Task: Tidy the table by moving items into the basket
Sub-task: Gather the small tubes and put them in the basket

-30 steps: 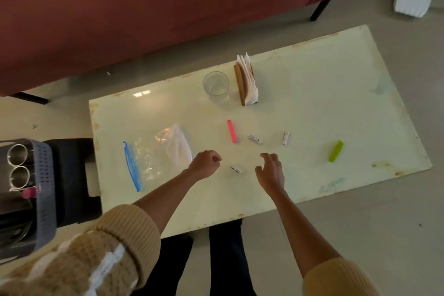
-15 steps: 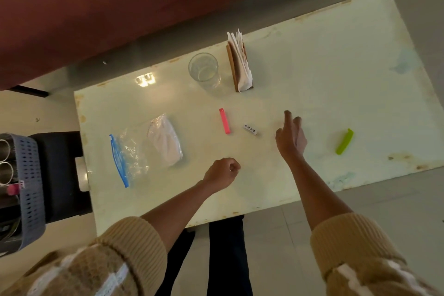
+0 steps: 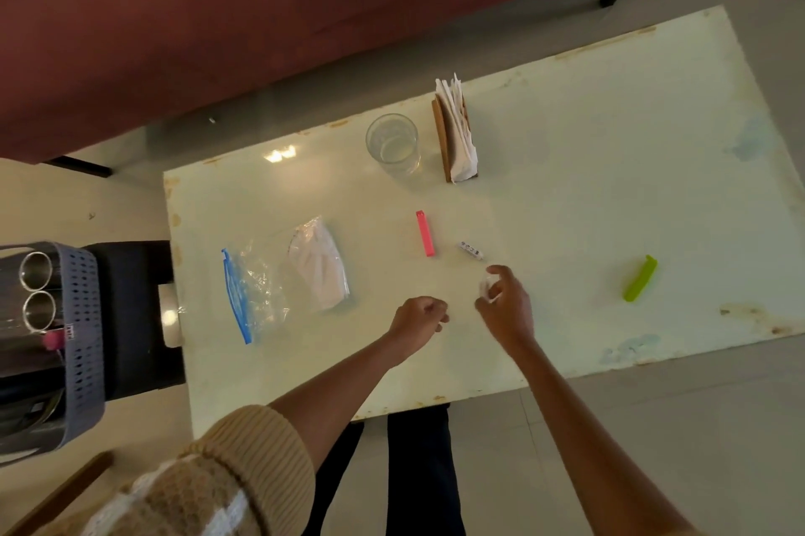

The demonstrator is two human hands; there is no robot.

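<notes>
Pale table before a red sofa: near its middle the right hand pinches a small white packet; the left hand beside it is fisted, contents hidden. A white stick on their far side bears unreadable dark print, and the grey basket stands left of the table.

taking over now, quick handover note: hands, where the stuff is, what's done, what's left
Left hand: curled in a fist above the table; whether it holds anything is hidden.
Right hand: pinching a small white sachet, blurred.
Done: the basket, off the table's left end, holds steel cups.
On the table: second sachet, pink clip, green clip, zip bag, glass, napkin holder.
Left: move these into the basket.
</notes>
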